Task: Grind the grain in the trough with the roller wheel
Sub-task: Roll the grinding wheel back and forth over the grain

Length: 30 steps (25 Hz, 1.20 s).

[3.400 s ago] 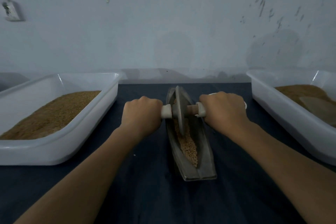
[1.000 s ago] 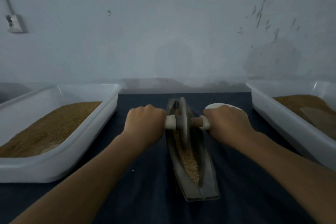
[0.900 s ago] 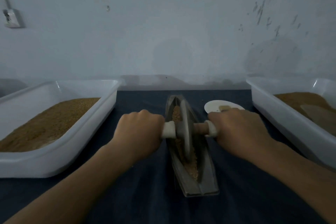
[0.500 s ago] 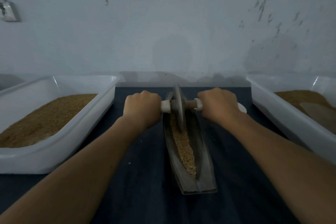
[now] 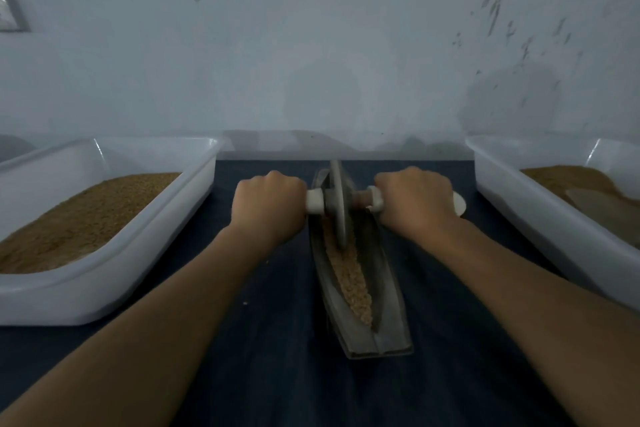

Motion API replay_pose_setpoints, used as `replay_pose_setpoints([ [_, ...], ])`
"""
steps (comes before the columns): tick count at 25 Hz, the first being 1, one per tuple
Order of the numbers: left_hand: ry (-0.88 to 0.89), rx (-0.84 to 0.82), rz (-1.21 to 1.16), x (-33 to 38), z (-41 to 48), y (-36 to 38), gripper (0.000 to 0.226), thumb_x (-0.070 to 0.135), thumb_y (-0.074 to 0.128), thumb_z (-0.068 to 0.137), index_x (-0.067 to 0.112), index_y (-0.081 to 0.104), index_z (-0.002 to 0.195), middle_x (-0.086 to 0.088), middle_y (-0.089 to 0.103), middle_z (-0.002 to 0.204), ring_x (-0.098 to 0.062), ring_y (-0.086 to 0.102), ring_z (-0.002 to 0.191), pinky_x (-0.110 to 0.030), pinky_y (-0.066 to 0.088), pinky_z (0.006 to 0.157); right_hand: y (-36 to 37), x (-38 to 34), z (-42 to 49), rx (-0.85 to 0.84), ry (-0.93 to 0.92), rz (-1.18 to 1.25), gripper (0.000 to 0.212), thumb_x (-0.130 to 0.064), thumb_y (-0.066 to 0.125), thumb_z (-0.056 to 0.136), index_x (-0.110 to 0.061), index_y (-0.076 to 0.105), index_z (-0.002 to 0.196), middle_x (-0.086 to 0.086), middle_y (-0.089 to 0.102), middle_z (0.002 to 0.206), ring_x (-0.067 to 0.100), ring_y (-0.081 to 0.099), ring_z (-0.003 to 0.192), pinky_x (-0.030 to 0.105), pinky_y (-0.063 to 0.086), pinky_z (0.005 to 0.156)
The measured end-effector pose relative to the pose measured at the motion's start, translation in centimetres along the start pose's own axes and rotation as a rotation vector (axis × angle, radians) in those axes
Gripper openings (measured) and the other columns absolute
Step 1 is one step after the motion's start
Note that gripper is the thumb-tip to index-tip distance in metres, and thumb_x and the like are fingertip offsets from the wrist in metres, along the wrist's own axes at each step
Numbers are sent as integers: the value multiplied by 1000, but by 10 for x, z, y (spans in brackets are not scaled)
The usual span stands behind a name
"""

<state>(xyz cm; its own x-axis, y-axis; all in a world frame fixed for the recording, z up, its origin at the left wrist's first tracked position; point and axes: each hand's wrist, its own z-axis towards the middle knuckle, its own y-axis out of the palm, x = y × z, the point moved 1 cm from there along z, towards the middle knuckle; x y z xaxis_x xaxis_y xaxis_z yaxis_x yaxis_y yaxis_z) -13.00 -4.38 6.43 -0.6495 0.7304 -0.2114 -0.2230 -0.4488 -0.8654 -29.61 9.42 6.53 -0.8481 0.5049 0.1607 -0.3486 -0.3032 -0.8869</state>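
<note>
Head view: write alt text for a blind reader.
The left hand and right hand grip the handles of a roller wheel standing in the far part of a trough of grain. A white left bin and right bin flank it on dark cloth.

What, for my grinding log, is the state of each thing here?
Trough: flat on the cloth, holding grain.
Roller wheel: upright, at the trough's far end.
Grain: a coarse-looking strip along the groove.
Left hand: gripping the left handle.
Right hand: gripping the right handle.
Left tub: partly filled with grain.
Right tub: partly filled with grain.
</note>
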Motion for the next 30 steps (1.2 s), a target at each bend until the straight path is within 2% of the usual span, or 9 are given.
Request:
replay_pose_setpoints([
  [5,85,14,40,1,-9,-10,7,32,64,82,28,59,84,7,37,66,-14,33,52,-29,28,49,6,12,-25,4,-30,62,29,-32,60,84,-31,34,72,-7,55,76,20,57,71,30,37,52],
  [9,205,205,13,-2,-56,-23,58,37,83,47,33,28,61,13,7,55,-5,-1,45,-16,4,48,-5,17,-70,233,-152,-46,26,-41,51,67,-39,25,70,-10,42,59,13,30,49,18,13,44],
  [12,99,79,15,2,-42,-7,33,33,77,65,26,45,65,10,20,56,-9,12,44,-23,13,44,-2,6,-43,165,-101,-96,34,-35,64,75,-32,31,70,-9,49,64,16,45,53,24,22,45],
  [15,-28,-63,-43,2,3,-2,9,27,59,88,24,63,96,3,48,77,-20,45,64,-35,37,60,-3,-8,9,32,-34,-80,24,-33,65,90,-29,42,85,-2,64,89,24,63,81,34,33,60],
  [19,52,-36,7,5,-14,-13,7,30,64,85,27,61,90,5,42,71,-16,38,57,-32,32,53,1,8,-12,-43,-63,4,30,-32,64,87,-32,36,78,-3,60,85,24,59,75,36,48,58],
  [21,156,112,19,5,-49,-19,34,37,78,67,30,45,68,10,24,58,-9,17,45,-23,16,44,0,12,-54,152,-141,-48,37,-37,61,77,-37,24,72,-11,46,66,12,36,52,25,28,41],
  [23,179,196,33,3,-58,-32,57,36,85,46,31,30,61,12,9,54,-6,3,43,-16,6,47,-3,16,-69,250,-159,-102,35,-44,56,69,-40,21,72,-12,36,58,5,14,49,17,10,45],
  [28,10,-20,14,6,-9,-5,3,26,61,86,24,62,89,2,43,71,-24,48,64,-34,35,56,6,-2,-4,46,-64,-57,31,-32,66,88,-32,37,79,-6,52,78,22,55,72,29,28,52],
  [30,-37,-133,-89,0,7,0,10,27,59,89,24,63,98,1,52,82,-23,51,72,-36,39,63,1,-10,21,36,-76,-94,24,-28,67,90,-29,43,85,-2,59,86,25,61,82,32,33,59],
])
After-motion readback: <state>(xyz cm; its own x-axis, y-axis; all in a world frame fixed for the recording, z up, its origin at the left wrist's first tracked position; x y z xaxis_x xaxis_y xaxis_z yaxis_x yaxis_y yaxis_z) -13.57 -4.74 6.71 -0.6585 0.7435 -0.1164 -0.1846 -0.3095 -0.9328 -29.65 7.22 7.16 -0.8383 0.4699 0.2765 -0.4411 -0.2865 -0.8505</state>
